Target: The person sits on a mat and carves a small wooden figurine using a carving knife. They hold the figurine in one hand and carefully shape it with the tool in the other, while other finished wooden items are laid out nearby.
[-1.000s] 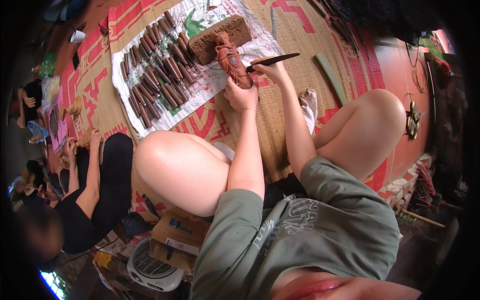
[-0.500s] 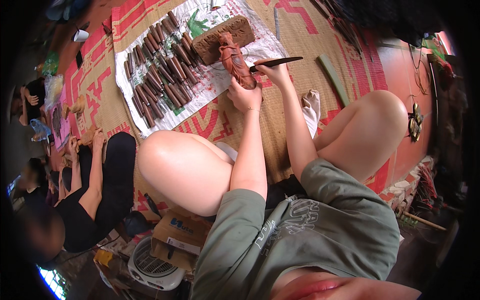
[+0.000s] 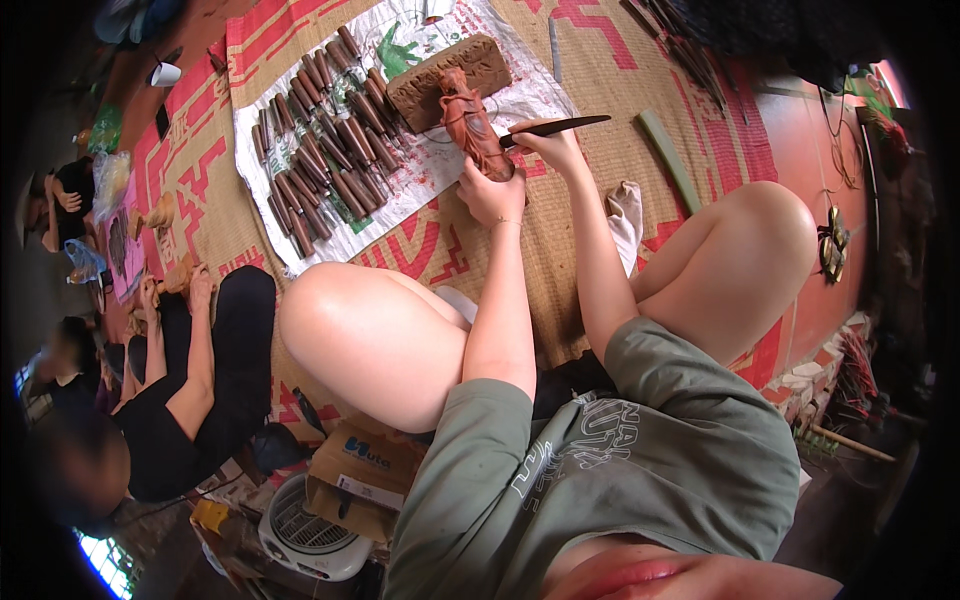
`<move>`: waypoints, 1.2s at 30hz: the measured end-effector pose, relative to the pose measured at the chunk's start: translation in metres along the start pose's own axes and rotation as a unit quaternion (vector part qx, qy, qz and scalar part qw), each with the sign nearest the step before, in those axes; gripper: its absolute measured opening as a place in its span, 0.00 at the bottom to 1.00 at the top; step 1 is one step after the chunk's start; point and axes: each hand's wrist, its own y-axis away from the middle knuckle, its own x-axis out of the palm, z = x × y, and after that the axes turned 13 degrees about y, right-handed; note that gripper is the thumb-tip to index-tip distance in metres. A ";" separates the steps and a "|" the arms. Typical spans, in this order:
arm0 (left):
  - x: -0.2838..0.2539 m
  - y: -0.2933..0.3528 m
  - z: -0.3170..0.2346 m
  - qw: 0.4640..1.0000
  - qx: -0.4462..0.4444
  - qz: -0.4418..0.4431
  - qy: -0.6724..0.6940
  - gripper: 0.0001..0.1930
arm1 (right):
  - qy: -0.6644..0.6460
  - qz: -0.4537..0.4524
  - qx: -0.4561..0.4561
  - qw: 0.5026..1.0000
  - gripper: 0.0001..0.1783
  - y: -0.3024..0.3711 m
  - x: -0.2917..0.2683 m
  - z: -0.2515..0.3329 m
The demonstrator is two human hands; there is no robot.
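My left hand is closed around the lower end of a reddish-brown carved wooden figurine. The figurine's far end leans on a rough brown wooden block. In my right hand, pinched between the fingers, is a slim dark carving knife. One end of the knife meets the figurine's right side, and its long dark part points out to the right. To the left of the block lie several wooden-handled carving tools, in rows on a white printed sheet.
A red-patterned woven mat lies beneath. A green strip and a grey flat bar rest on it to the right. Left of me, another person's hands hold a wooden piece. Behind are a cardboard box and white fan-like appliance.
The view has shifted very slightly. My hands, the figurine and the knife keep nearly the same places relative to each other.
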 end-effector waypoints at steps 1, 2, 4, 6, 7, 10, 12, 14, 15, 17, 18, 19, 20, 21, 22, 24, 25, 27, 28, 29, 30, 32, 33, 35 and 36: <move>0.000 0.001 0.001 1.000 0.000 -0.003 0.001 0.41 | 0.000 -0.002 -0.001 1.000 0.10 0.000 0.002 -0.002; 0.000 0.001 0.001 1.000 -0.001 -0.007 0.001 0.41 | 0.000 -0.004 -0.002 1.000 0.10 -0.001 0.003 -0.005; 0.001 0.000 0.001 1.000 0.004 -0.010 0.001 0.41 | 0.003 -0.029 -0.019 0.999 0.08 -0.003 0.004 -0.010; 0.001 0.000 0.000 1.000 0.007 -0.006 0.002 0.41 | 0.029 -0.077 -0.050 0.995 0.08 -0.006 0.002 -0.018; 0.000 0.000 0.001 1.000 0.006 -0.005 0.001 0.41 | 0.025 -0.078 -0.025 0.996 0.07 -0.006 -0.002 -0.017; -0.001 0.000 0.002 1.000 -0.004 -0.001 0.000 0.41 | -0.049 -0.056 0.014 0.997 0.09 -0.008 -0.007 -0.013; 0.002 0.000 0.001 1.000 -0.007 0.001 0.000 0.41 | -0.051 -0.041 -0.011 0.998 0.08 -0.010 -0.001 -0.009; 0.000 -0.001 0.002 1.000 -0.004 0.000 -0.002 0.42 | -0.020 -0.049 -0.036 0.998 0.09 -0.009 0.006 -0.007; 0.000 0.000 0.002 1.000 -0.013 0.006 0.002 0.43 | -0.012 -0.034 -0.031 0.999 0.09 -0.008 0.005 -0.006; -0.001 -0.001 -0.001 0.999 -0.029 0.016 0.009 0.45 | 0.020 -0.021 -0.020 0.999 0.08 -0.009 0.004 -0.002; -0.002 -0.001 -0.001 0.999 -0.032 0.017 0.010 0.45 | 0.044 -0.023 -0.013 0.999 0.08 -0.010 0.004 0.000; -0.002 -0.001 -0.002 0.999 -0.034 0.020 0.010 0.45 | 0.068 -0.028 -0.007 0.997 0.07 -0.011 0.004 0.000; -0.002 0.000 -0.002 0.999 -0.036 0.023 0.010 0.45 | 0.097 -0.044 -0.009 0.994 0.08 -0.012 0.007 0.000; -0.002 0.000 -0.002 1.000 -0.026 0.013 0.003 0.44 | 0.125 -0.060 -0.010 0.990 0.09 -0.014 0.012 0.001; -0.002 0.000 -0.002 1.000 -0.015 0.005 -0.003 0.43 | 0.154 -0.077 -0.012 0.985 0.09 -0.016 0.018 -0.002; 0.000 0.000 -0.002 1.000 -0.002 -0.005 -0.006 0.42 | 0.143 -0.104 0.028 0.984 0.11 -0.016 0.023 -0.009; 0.000 0.001 -0.002 1.000 -0.001 -0.007 -0.002 0.42 | 0.135 -0.105 0.053 0.984 0.11 -0.014 0.025 -0.012; 0.000 0.000 -0.001 1.000 0.002 -0.011 -0.003 0.42 | 0.114 -0.116 0.077 0.984 0.11 -0.012 0.029 -0.016; 0.001 0.000 -0.001 1.000 0.003 -0.012 -0.005 0.42 | 0.081 -0.114 0.077 0.987 0.10 -0.012 0.031 -0.017; 0.001 0.001 0.000 1.000 0.005 -0.013 -0.008 0.42 | 0.048 -0.112 0.077 0.989 0.10 -0.012 0.036 -0.017; 0.002 0.001 0.000 1.000 0.003 -0.012 -0.012 0.42 | 0.015 -0.111 0.077 0.991 0.10 -0.012 0.039 -0.017; 0.002 0.001 -0.002 1.000 0.004 -0.011 -0.018 0.42 | 0.023 -0.144 0.058 0.988 0.10 -0.013 0.041 -0.024; 0.003 0.002 -0.004 1.000 0.004 -0.004 -0.015 0.42 | 0.027 -0.161 0.048 0.985 0.11 -0.013 0.042 -0.027; 0.001 0.002 -0.005 1.000 0.001 0.003 -0.013 0.42 | 0.061 -0.193 0.020 0.979 0.11 -0.012 0.045 -0.023; 0.001 0.001 -0.005 1.000 0.012 0.011 -0.018 0.42 | 0.093 -0.212 0.003 0.973 0.11 -0.009 0.045 -0.021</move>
